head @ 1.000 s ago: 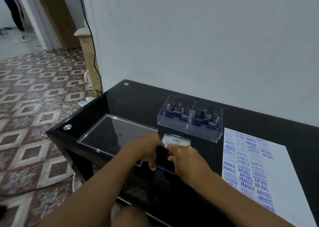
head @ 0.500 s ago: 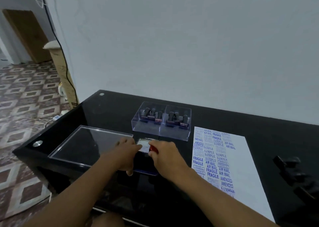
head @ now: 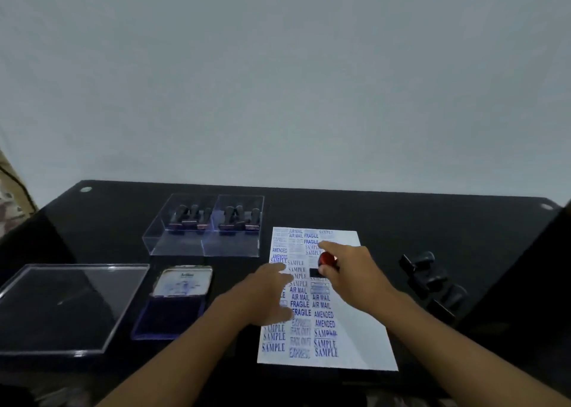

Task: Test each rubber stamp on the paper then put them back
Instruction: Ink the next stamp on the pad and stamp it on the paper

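Now right hand [head: 349, 270] pinches the red-handled stamp [head: 325, 259] over paper [head: 367, 338]; left hand [head: 272, 295] lies flat.

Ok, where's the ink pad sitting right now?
In the head view the open ink pad lies left of centre on the black table, between the clear lid and the stamped paper.

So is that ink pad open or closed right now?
Open. The ink pad's lid is flipped back, its pale inside facing up, and the dark blue pad lies bare on the near side, beside the paper.
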The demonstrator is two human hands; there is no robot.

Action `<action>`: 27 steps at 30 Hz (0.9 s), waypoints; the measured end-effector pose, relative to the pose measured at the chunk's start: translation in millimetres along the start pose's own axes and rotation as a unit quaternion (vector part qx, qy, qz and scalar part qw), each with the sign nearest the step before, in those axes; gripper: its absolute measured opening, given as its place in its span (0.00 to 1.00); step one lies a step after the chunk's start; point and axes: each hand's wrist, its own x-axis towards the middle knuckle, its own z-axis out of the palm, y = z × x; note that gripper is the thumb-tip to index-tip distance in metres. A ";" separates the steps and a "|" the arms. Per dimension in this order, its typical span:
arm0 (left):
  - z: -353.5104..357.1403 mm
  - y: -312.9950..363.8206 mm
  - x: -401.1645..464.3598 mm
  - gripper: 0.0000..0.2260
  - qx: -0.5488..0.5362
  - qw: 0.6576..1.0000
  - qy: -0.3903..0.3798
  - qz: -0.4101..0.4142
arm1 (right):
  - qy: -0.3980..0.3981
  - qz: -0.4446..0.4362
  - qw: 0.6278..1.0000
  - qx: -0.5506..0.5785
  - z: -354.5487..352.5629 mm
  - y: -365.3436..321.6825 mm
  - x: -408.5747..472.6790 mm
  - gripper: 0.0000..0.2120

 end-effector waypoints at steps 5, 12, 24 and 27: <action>-0.5 19.9 36.9 0.37 0.007 1.000 -0.016 -0.002 | 0.031 0.014 0.999 -0.036 -16.7 38.4 18.2 0.07; -1.6 21.4 61.3 0.41 -0.032 0.998 -0.049 -0.027 | 0.019 0.006 0.999 -0.039 -7.3 62.1 40.9 0.05; 3.7 13.1 64.6 0.41 -0.084 0.995 -0.046 -0.028 | 0.004 0.008 0.999 -0.034 8.7 75.4 59.6 0.06; 4.7 12.0 64.1 0.41 -0.092 0.994 -0.047 -0.029 | 0.007 0.009 0.999 -0.034 10.0 76.7 61.5 0.04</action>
